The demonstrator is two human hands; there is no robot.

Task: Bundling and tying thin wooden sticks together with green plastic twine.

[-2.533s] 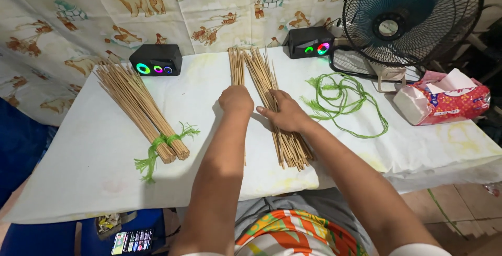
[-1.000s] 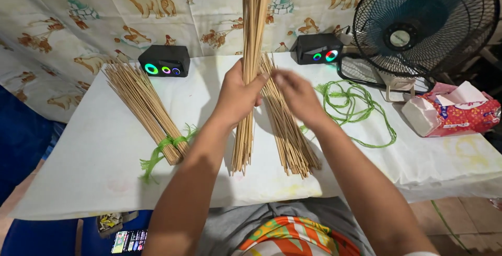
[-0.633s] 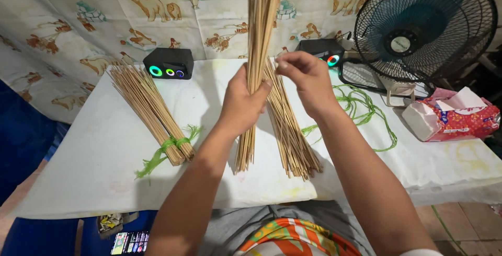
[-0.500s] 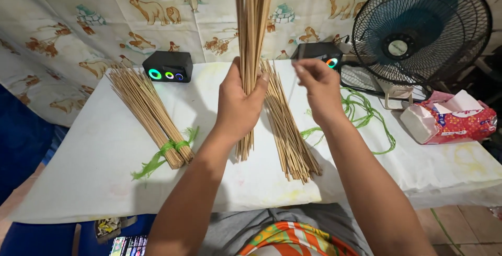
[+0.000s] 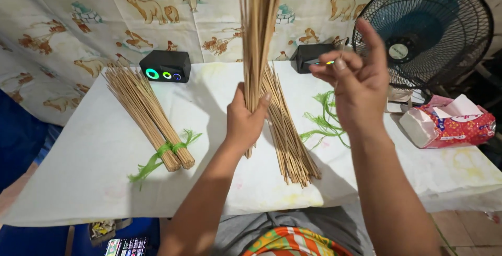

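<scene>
My left hand [image 5: 246,123] grips a bundle of thin bamboo sticks [image 5: 257,26] and holds it upright above the white-covered table [image 5: 78,156]; the tops run out of view. My right hand [image 5: 361,86] is raised to the right of the bundle, thumb and fingertips pinched together and the index finger pointing up. Whether a single stick sits in the pinch is too fine to see. A loose pile of sticks [image 5: 287,130] lies on the table just behind and right of my left hand.
A stick bundle [image 5: 144,112] tied with green string [image 5: 162,154] lies at the left. Loose green twine [image 5: 324,120] lies at the right. Two black speakers [image 5: 159,66] [image 5: 308,57] stand at the back, beside a fan [image 5: 423,26] and a tissue pack [image 5: 449,120].
My left hand picked a bundle off the table and stood it upright. My right hand left the pile, pinched at the bundle's side, then drew up and away to the right.
</scene>
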